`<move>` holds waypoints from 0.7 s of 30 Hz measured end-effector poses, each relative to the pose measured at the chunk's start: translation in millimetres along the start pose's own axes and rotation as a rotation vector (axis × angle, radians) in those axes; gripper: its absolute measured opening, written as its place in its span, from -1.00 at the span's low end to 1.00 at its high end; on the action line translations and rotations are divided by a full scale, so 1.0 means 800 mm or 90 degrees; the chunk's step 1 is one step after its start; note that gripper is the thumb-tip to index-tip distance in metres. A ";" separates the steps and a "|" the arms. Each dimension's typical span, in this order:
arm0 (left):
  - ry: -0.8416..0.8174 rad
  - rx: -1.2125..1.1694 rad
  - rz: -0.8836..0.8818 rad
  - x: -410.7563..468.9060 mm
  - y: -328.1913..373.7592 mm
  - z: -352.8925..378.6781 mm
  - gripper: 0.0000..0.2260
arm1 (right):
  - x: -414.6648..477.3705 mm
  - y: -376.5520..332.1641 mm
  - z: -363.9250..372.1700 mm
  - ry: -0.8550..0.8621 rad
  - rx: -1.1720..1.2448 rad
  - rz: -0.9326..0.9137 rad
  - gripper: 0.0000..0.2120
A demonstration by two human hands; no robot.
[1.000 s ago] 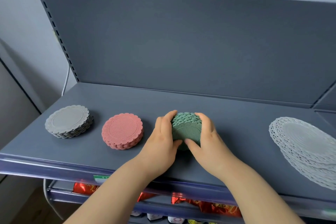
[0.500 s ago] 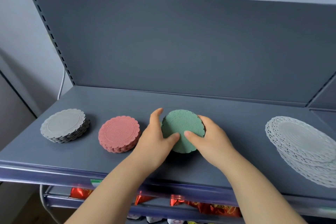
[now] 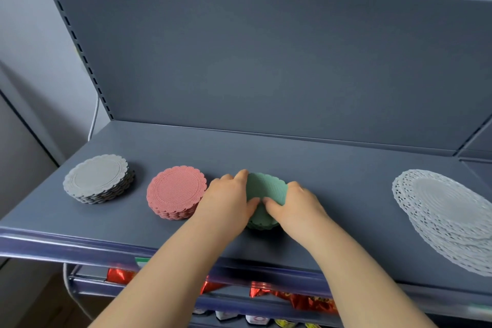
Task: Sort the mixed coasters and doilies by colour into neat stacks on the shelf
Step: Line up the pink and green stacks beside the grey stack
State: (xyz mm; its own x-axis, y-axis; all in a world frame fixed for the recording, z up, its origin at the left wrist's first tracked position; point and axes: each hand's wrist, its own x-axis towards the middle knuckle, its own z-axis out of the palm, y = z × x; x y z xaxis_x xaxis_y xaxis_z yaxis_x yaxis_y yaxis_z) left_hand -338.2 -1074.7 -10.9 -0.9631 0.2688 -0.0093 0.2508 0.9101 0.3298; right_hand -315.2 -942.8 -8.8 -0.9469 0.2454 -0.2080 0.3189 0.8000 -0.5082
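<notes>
A stack of green scalloped coasters (image 3: 266,189) lies on the grey shelf (image 3: 346,194), near its middle. My left hand (image 3: 229,200) cups the stack's left side and my right hand (image 3: 295,202) cups its right side, thumbs meeting on top. Left of it sits a stack of pink coasters (image 3: 175,192), apart from my left hand. Farther left stands a stack of grey coasters (image 3: 98,177). A spread pile of large white lace doilies (image 3: 447,213) lies at the shelf's right end.
The shelf's upright back panel (image 3: 266,61) rises behind the stacks. A slotted upright post (image 3: 80,48) runs along the left. Below the front edge (image 3: 80,239), a lower shelf holds red foil packets (image 3: 292,298). A white cable (image 3: 93,120) hangs at the left.
The green stack was held tilted on edge a second ago; both hands have lowered it flat onto the shelf and now close in around its sides.
</notes>
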 end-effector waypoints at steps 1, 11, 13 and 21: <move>-0.007 0.019 0.002 0.001 0.001 0.000 -0.44 | 0.001 0.001 0.000 -0.001 0.003 0.005 -0.55; 0.174 0.090 0.275 -0.002 0.002 0.020 -0.75 | -0.012 0.002 0.010 0.146 -0.064 -0.189 -0.61; 0.149 0.081 0.308 -0.004 0.002 0.021 -0.76 | -0.013 0.005 0.013 0.124 -0.083 -0.249 -0.65; 0.219 -0.013 0.405 0.001 0.037 0.026 -0.63 | -0.020 0.043 -0.021 0.195 0.109 -0.241 -0.61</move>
State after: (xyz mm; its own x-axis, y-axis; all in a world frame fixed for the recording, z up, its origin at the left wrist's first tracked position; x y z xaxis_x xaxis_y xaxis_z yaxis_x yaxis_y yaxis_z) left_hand -329.2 -1040.7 -20.6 -0.6085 0.6270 0.4865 0.7743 0.6033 0.1910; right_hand -289.5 -909.8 -8.8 -0.9577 0.1259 0.2587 -0.0707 0.7686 -0.6358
